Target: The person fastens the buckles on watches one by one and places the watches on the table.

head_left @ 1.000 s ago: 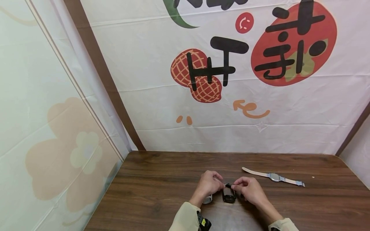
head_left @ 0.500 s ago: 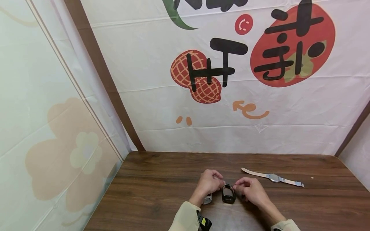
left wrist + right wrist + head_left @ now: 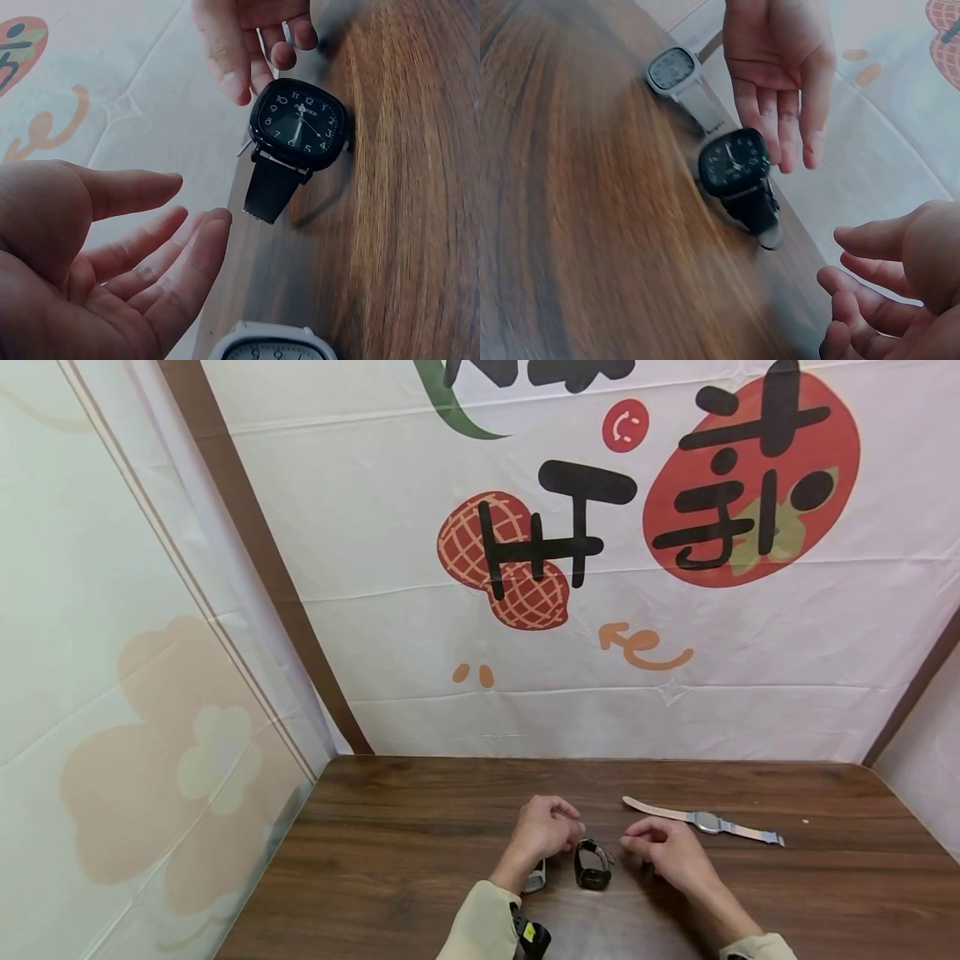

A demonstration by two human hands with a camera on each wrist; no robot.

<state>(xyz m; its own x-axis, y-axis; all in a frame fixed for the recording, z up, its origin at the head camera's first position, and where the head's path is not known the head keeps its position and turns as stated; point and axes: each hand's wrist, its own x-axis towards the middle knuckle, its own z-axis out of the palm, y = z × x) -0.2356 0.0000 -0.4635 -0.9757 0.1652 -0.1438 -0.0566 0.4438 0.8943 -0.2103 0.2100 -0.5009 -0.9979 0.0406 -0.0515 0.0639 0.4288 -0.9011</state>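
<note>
A black wristwatch point(image 3: 594, 870) with a square, rounded dial stands on the table between my hands, its strap bent up into a loop. My left hand point(image 3: 544, 827) is just left of it, fingers relaxed and holding nothing; the left wrist view shows a gap between its fingertips point(image 3: 214, 225) and the strap. To the right, my right hand point(image 3: 670, 853) is apart from the watch, with loosely bent, unloaded fingers point(image 3: 855, 289). Partly hidden under my left wrist is a white wristwatch point(image 3: 534, 880); its grey dial shows in the right wrist view.
Behind my right hand lies a watch with a pale pink and blue strap point(image 3: 707, 822), stretched out flat. The wooden table point(image 3: 405, 852) ends at a white printed cloth point(image 3: 405, 635) at the back and left. A small white speck point(image 3: 806, 821) is at the right.
Both hands were at the black watch's strap a second ago. They have let go, the right hand drawing away to the right; the strap loop has sprung wider, one end leaning right.
</note>
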